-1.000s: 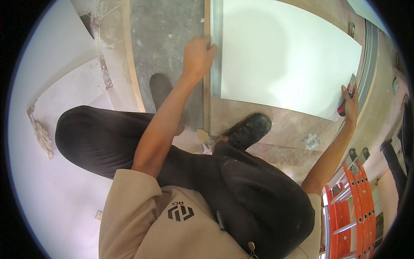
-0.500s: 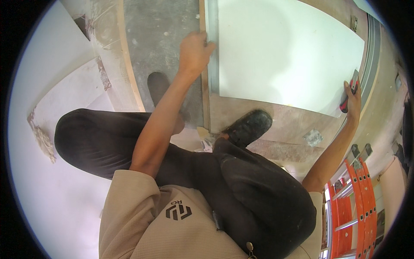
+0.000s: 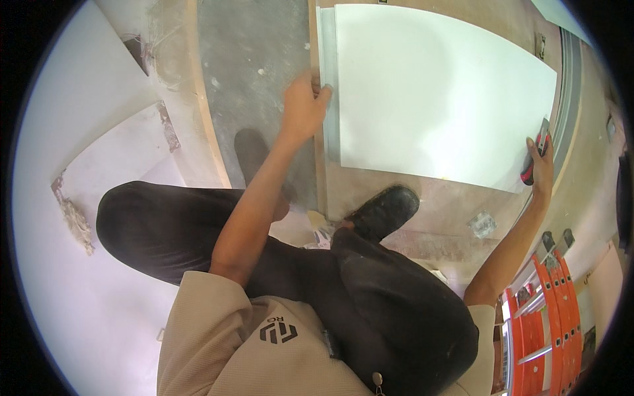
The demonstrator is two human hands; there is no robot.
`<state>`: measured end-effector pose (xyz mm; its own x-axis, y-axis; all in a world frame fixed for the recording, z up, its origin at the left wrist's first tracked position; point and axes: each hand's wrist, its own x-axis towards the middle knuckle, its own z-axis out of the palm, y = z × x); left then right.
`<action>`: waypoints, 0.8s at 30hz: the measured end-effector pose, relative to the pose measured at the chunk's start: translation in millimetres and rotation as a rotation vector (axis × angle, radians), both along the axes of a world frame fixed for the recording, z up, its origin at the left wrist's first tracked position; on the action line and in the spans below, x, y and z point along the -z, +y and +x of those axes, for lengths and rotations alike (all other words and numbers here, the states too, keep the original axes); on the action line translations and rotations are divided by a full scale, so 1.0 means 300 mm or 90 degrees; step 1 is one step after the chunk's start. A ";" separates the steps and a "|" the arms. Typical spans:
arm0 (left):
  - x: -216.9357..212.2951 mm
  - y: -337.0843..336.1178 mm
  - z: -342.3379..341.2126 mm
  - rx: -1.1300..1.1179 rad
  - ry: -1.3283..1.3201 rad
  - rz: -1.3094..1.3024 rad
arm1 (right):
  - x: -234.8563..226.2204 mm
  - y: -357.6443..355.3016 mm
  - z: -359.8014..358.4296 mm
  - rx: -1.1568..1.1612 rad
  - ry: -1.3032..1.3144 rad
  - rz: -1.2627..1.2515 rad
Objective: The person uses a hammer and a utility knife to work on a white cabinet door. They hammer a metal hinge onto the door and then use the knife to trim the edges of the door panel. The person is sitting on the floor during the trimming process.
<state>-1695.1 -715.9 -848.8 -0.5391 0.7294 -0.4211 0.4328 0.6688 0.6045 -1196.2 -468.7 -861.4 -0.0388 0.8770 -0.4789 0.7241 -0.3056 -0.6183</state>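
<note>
Mostly the view fills w/ a big white panel point(image 3: 436, 92) lying flat on the dusty floor point(image 3: 257, 72), spreading from 12 to 2 o'clock. At 8–9 o'clock sits a pale broken board point(image 3: 99, 171) w/ a crumbled edge. Person's dark trousers point(image 3: 370, 290) cross the centre, black shoe point(image 3: 383, 210) just below the panel's lower edge, approx. 5 o'clock of it. Orange ladder point(image 3: 548, 317) stands at 4 o'clock near the rim. Left hand point(image 3: 302, 109) grips the panel's left edge at approx. 11 o'clock, fingers curled over the edge, thumb on the floor side. Right hand point(image 3: 540, 168) is at 3 o'clock, closed around a red-and-black utility knife point(image 3: 536, 158), blade end touching the panel's right corner. Small crumpled scrap point(image 3: 483, 224) lies on the floor btw. shoe and right hand.
</note>
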 end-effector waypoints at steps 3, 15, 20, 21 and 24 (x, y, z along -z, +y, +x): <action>-0.052 0.030 0.039 -0.034 -0.028 -0.014 | -0.019 -0.008 -0.028 -0.002 -0.003 -0.007; -0.045 0.032 0.059 -0.113 -0.102 -0.051 | -0.009 -0.010 -0.029 0.009 -0.030 0.013; -0.066 0.028 0.087 -0.122 -0.072 -0.042 | -0.004 -0.008 -0.023 -0.008 -0.037 0.026; -0.061 0.019 0.093 -0.131 -0.073 -0.029 | -0.006 -0.008 -0.030 -0.010 -0.030 0.023; -0.025 -0.020 0.106 -0.121 -0.041 0.014 | -0.030 -0.009 -0.047 -0.018 -0.045 -0.003</action>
<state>-1663.2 -722.0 -841.2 -0.6404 0.6266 -0.4442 0.2597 0.7209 0.6425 -1210.2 -471.3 -852.3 -0.0302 0.8736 -0.4858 0.7740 -0.2870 -0.5643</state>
